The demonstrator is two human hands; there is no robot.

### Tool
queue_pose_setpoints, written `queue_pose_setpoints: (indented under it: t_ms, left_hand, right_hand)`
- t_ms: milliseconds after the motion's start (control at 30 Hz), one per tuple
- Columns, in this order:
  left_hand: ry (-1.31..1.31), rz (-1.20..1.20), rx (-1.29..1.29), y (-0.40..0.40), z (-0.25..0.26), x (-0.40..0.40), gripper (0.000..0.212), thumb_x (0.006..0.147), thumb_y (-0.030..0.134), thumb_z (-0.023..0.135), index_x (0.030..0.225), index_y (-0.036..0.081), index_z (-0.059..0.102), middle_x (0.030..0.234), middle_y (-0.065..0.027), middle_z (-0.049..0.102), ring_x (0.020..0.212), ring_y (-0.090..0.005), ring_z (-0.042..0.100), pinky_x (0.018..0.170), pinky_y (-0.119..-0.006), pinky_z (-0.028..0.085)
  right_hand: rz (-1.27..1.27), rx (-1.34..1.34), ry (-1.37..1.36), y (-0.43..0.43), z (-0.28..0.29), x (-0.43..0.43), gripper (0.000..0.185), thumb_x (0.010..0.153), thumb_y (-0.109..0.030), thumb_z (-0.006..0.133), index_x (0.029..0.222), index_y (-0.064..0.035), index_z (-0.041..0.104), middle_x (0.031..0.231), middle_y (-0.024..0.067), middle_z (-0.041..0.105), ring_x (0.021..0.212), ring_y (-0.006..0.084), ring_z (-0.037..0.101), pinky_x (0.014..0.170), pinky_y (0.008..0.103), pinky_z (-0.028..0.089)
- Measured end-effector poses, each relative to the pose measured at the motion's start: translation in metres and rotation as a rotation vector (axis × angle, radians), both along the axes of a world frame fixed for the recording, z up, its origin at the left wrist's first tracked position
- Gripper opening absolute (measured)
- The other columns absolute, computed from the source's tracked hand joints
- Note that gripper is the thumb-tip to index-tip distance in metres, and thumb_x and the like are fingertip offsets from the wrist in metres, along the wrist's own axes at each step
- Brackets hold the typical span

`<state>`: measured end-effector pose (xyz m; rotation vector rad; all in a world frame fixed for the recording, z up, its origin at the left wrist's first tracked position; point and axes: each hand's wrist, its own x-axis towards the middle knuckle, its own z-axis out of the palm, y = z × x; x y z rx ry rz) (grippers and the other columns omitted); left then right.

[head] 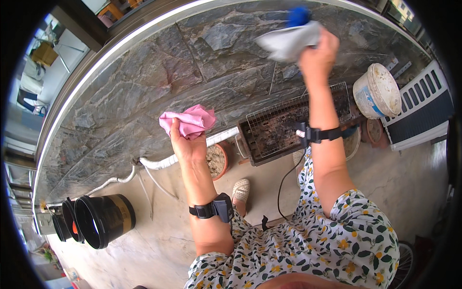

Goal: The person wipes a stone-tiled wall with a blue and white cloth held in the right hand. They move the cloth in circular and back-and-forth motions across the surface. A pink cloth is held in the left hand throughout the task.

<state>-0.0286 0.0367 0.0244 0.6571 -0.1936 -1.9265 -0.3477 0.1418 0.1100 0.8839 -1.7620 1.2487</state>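
My left hand (190, 146) grips a crumpled pink cloth (193, 121), thumb across its lower side, in front of the grey stone-faced wall (144, 79). Higher up and to the right, my right hand (319, 48) is closed around a whitish, cloth-like thing (288, 40), which is blurred by motion. Just above that, a bright blue object (299, 16) shows; the blur hides what it is and whether the hand holds it too. Below my right forearm lies a charcoal grill (278, 133) with a wire grate.
A dirty white bucket (377, 92) stands right of the grill, near a slotted white panel (420, 97). A terracotta pot (216, 162) and a white wrapped pipe (158, 163) line the wall's foot. Several black buckets (106, 220) lie left. A dark cable (282, 184) hangs beside me.
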Motion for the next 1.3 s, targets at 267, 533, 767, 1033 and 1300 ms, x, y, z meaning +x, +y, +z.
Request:
queue_pose_setpoints:
  t_ms: [267,533,767,1033,1300]
  left_hand:
    - [-0.003,-0.022,-0.015,0.006,0.009,-0.008,0.035,0.092,0.027,0.059,0.122,0.011,0.051,0.12,-0.009,0.06,0.113,-0.0288,0.057,0.102,-0.049,0.041]
    - [0.184,-0.128,-0.328,0.013,0.007,-0.015,0.034,0.088,0.03,0.059,0.115,0.009,0.056,0.109,-0.0174,0.062,0.104,-0.0303,0.06,0.093,-0.048,0.047]
    - [0.505,-0.491,-0.677,0.016,0.002,-0.004,0.062,0.076,0.038,0.066,0.119,-0.004,0.048,0.125,-0.029,0.052,0.115,-0.0407,0.054,0.094,-0.053,0.05]
    - [-0.069,-0.383,-0.286,0.04,0.015,-0.043,0.051,0.082,0.021,0.06,0.126,-0.001,0.047,0.113,-0.0152,0.06,0.106,-0.0281,0.059,0.094,-0.041,0.048]
    - [0.035,-0.331,-0.381,0.038,0.013,-0.036,0.042,0.081,0.022,0.059,0.118,0.001,0.051,0.103,-0.0149,0.061,0.096,-0.0285,0.062,0.089,-0.043,0.05]
  right_hand:
    - [0.071,-0.147,-0.028,-0.02,-0.02,-0.002,0.037,0.071,-0.013,0.074,0.104,-0.0046,0.059,0.106,0.0127,0.057,0.096,0.0306,0.054,0.081,0.0401,0.048]
    - [0.39,0.331,0.308,-0.035,-0.034,0.1,0.05,0.061,-0.001,0.071,0.11,-0.0078,0.063,0.105,0.0079,0.055,0.09,0.0275,0.056,0.075,0.0372,0.05]
    - [0.322,0.393,0.385,-0.02,-0.014,0.088,0.041,0.068,-0.004,0.068,0.109,-0.0068,0.063,0.101,0.0076,0.057,0.091,0.0271,0.056,0.075,0.0379,0.049]
    - [0.933,0.521,-0.251,0.001,-0.011,0.127,0.05,0.071,-0.004,0.062,0.121,-0.0002,0.056,0.115,0.0168,0.061,0.107,0.0323,0.059,0.094,0.0375,0.047]
    - [1.024,0.422,-0.412,-0.006,-0.048,0.13,0.068,0.081,-0.033,0.073,0.133,0.0028,0.047,0.126,0.0228,0.055,0.118,0.0338,0.053,0.101,0.0387,0.04]
